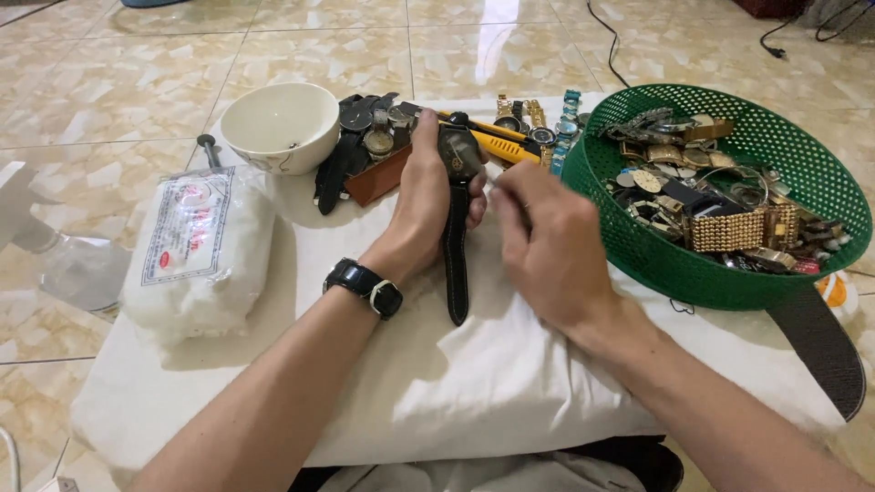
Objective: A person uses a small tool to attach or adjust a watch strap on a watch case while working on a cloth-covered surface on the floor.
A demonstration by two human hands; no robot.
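Left hand (428,196) grips black leather-strapped watch (458,182).

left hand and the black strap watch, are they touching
Touching. The head view shows the left hand wrapped around the case of the black strap watch, its strap hanging down over the white cloth.

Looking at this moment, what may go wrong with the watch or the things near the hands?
1. The left hand holds the watch only by its case, strap hanging; it might slip onto the cloth.
2. The right hand works close to the green basket, which hangs over the cloth's edge; a bump may tip it.
3. Small parts might get lost in the folds.
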